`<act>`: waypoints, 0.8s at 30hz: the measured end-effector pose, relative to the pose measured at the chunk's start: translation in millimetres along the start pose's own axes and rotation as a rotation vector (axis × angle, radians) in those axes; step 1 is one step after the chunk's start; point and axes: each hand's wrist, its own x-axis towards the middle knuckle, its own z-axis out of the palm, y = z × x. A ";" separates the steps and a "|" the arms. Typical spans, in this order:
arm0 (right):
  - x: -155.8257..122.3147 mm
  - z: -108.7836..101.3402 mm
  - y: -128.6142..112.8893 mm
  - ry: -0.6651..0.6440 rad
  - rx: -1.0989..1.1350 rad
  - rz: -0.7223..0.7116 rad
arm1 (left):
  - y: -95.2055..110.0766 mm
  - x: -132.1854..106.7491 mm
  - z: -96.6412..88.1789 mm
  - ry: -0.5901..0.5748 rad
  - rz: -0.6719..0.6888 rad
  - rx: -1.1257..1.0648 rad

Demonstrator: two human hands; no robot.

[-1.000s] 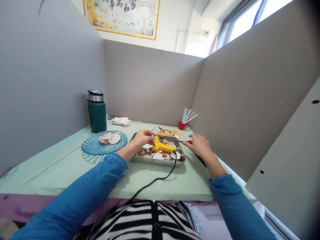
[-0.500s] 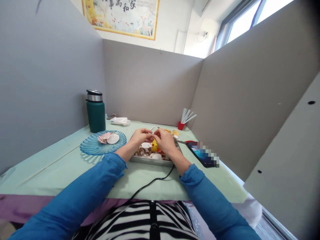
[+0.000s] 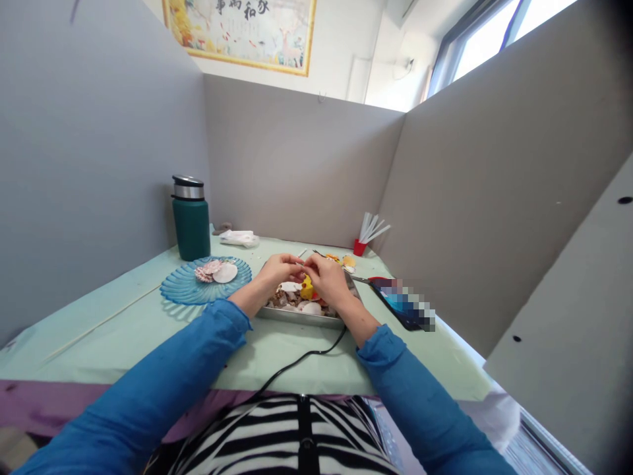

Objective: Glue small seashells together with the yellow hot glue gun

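Note:
A metal tray [image 3: 289, 315] of seashells lies on the pale green table [image 3: 123, 330], with a yellow glue gun [image 3: 307, 287] resting in it. My left hand [image 3: 279, 269] and my right hand [image 3: 324, 277] meet above the tray, fingertips pinched together on a small thing I cannot make out. The gun's black cord [image 3: 297, 359] trails off the tray toward my body.
A blue glass plate [image 3: 185, 289] with a few shells sits left of the tray, a green flask [image 3: 190, 221] behind it. A red cup of white sticks [image 3: 361, 245] stands at the back, a phone [image 3: 405, 307] and scissors to the right. Grey partitions enclose the table.
My right hand left the table beside the phone and came over the tray to meet my left hand. Since then both hands have stayed pinched together.

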 end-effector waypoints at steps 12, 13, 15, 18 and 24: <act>6.5 -14.3 15.8 -0.080 0.075 0.080 | 1.6 1.1 0.6 0.062 -0.049 0.004; 7.2 -18.8 20.1 -0.087 0.047 0.109 | 1.1 1.9 -0.1 0.075 -0.039 -0.006; 7.3 -27.5 27.2 -0.165 -0.076 0.141 | 0.0 3.4 -1.8 0.098 -0.024 -0.020; 5.0 -35.8 32.5 -0.365 -0.202 0.194 | -1.9 5.9 -4.2 0.118 -0.023 -0.029; -2.5 -33.8 35.3 -0.535 -0.185 0.171 | -4.4 9.8 -6.5 0.121 -0.012 -0.073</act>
